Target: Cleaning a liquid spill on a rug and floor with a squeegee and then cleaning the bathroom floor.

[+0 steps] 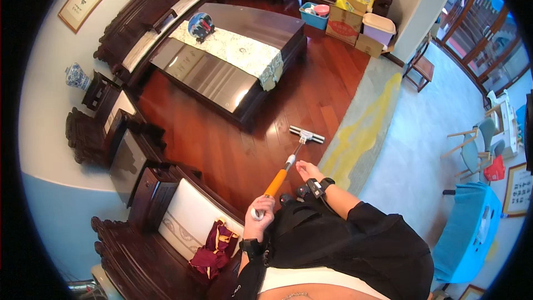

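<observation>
Reddish-brown wood covers the floor [200,139], leaving a walkway around the dark low table [272,19] on the far side. Near left, a carved wooden seat [114,244] faces inward, seemingly arranged for sitting around that table. A grey-and-yellow rug [361,125] lies along the right edge of the wood, perhaps to mark where the pale flooring begins. Across the table, a patterned runner [227,50] probably guards the glossy top. Far right, a cardboard box [341,25] stands among tubs, apparently as storage; its contents are hard to make out.

Between table and person, the mop [276,182] slants away, its flat head [307,134] down at the wood just beside the rug. The person's left hand [262,211] is wrapped around the pole's near end, a hold that likely gives reach; its palm is hidden. On the seat's pale cushion [183,211] lies a maroon bundle [214,250], too crumpled to identify. The right hand [307,171] hangs beside the pole, fingers loosely spread and grasping nothing, perhaps ready to steady it. The head's underside is out of sight, so its pressure on the wood cannot be told.
</observation>
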Available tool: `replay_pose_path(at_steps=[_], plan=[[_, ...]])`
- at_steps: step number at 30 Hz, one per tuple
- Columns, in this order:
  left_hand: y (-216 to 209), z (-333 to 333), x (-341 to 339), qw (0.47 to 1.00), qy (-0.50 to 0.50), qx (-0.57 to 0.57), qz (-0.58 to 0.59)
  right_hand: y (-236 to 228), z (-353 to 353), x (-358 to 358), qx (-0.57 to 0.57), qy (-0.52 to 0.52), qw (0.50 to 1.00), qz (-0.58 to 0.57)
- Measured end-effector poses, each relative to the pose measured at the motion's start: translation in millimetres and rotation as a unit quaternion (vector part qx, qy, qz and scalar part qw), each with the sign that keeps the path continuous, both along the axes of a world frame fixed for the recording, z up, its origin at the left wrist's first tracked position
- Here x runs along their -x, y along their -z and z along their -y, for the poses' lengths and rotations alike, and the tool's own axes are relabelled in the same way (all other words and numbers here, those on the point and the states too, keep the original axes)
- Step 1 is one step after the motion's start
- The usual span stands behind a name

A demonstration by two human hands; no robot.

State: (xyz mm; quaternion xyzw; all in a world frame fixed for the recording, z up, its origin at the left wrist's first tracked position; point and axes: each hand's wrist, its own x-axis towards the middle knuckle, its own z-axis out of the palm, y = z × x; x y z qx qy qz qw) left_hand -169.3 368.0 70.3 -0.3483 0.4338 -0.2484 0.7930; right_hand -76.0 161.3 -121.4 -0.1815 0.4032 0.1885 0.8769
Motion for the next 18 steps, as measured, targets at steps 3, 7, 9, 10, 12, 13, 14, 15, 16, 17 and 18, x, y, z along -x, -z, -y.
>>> replay_pose_path(at_steps=[3, 7, 9, 10, 12, 13, 14, 15, 16, 17, 18], plan=[[0.0, -4.3, 3.1, 1.0, -0.001, -0.004, -0.001, -4.5, -0.4, 4.2, -0.01, -0.004, 0.999, -0.04], [-9.8, -8.1, 6.3, 0.999, 0.027, -0.026, -0.002, -7.3, 3.9, 5.8, -0.034, 0.005, 0.998, -0.045], [-17.4, -12.9, 12.1, 0.999, 0.037, -0.025, 0.005, -6.8, 5.4, 7.0, -0.034, -0.01, 0.999, -0.04], [-19.8, -17.9, 16.7, 0.998, 0.048, -0.031, 0.002, -7.6, 5.7, 8.0, -0.034, -0.009, 0.998, -0.044], [-28.1, -28.6, 30.2, 0.998, 0.054, -0.042, 0.009, -9.2, 4.2, 10.3, -0.045, -0.034, 0.998, -0.038], [-32.9, -33.6, 35.5, 0.996, 0.064, -0.052, 0.02, -9.6, 5.6, 11.1, -0.045, -0.032, 0.998, -0.042], [-37.1, -39.0, 40.5, 0.993, 0.082, -0.082, 0.018, -9.8, 7.0, 11.9, -0.045, -0.042, 0.997, -0.042], [-39.8, -47.2, 48.6, 0.992, 0.094, -0.084, 0.004, -10.3, 7.7, 12.7, -0.045, -0.053, 0.997, -0.041], [-43.8, -53.8, 55.8, 0.989, 0.105, -0.104, 0.011, -8.9, 8.4, 12.9, -0.039, -0.071, 0.996, -0.036], [-46.0, -60.8, 63.8, 0.985, 0.117, -0.123, 0.019, -7.7, 8.8, 13.7, -0.04, -0.072, 0.996, -0.039], [-40.1, -73.7, 78.3, 0.983, 0.123, -0.134, 0.03, -8.7, 5.5, 14.8, -0.038, -0.077, 0.996, -0.039]])
